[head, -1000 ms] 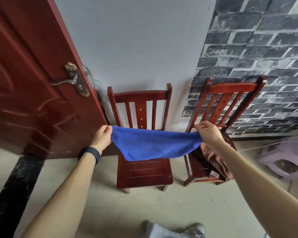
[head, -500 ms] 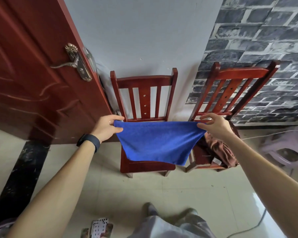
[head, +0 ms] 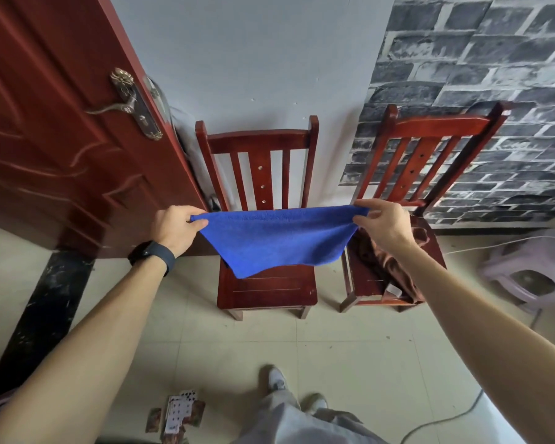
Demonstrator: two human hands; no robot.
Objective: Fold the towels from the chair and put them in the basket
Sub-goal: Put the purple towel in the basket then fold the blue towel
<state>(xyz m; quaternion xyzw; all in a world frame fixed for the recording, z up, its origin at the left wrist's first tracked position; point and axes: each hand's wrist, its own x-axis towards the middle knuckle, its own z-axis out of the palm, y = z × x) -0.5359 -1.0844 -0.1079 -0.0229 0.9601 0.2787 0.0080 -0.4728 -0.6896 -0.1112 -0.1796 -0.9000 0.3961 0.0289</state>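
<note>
I hold a blue towel [head: 277, 240] stretched out in the air above the seat of the left red wooden chair [head: 266, 288]. My left hand [head: 175, 227] pinches its left top corner and my right hand [head: 383, 224] pinches its right top corner. The towel hangs down folded, its lower edge slanting to a point at the lower left. A brown towel [head: 388, 265] lies crumpled on the seat of the right red chair [head: 430, 149], partly hidden by my right forearm. No basket is in view.
A red door [head: 55, 129] stands open at the left, close to the left chair. A pale plastic stool [head: 532, 274] sits at the right. Playing cards [head: 178, 415] lie on the tiled floor near my feet, and a white cable [head: 446, 421] runs along the floor at the lower right.
The view has tilted down and closer, showing my feet and the cards. Both hands keep their grip on the towel's corners, and the towel now hangs lower over the left chair's seat.
</note>
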